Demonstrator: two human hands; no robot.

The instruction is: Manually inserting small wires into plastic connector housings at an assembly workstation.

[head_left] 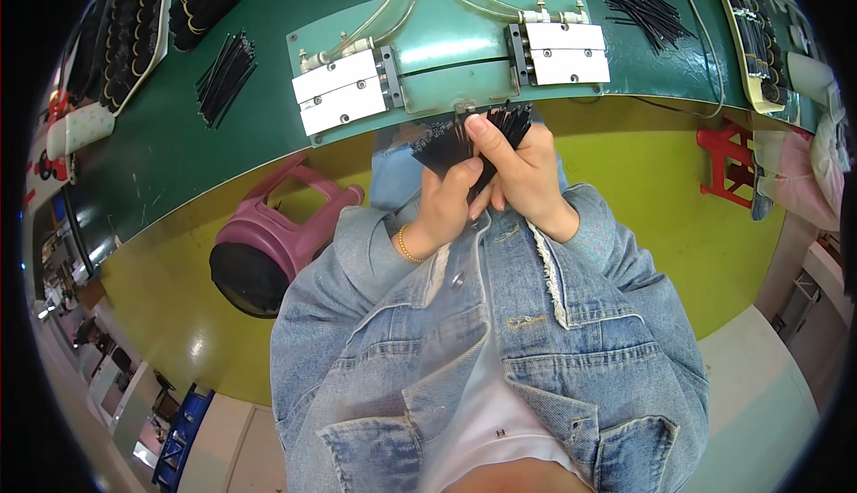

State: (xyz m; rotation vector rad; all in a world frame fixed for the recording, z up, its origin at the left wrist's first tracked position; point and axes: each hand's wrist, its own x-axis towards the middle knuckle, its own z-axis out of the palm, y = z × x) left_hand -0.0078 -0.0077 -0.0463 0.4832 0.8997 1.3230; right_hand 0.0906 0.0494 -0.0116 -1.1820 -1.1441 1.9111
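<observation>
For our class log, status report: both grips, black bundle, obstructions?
Left grip and right grip closed on black bundle. Bundle fanned at top. Green fixture plate just beyond; nothing seen blocking.

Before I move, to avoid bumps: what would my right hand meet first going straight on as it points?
Pointing up-left, the right hand would first meet the black strands it touches; beyond, perhaps the green plate, though depth is unclear.

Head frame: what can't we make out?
Head view:
Lower ends of the black strands: hidden by the left hand and right hand.
Green table, far edge: cut off by the picture's top.
Background items, far left: too small, fisheye-distorted.
</observation>
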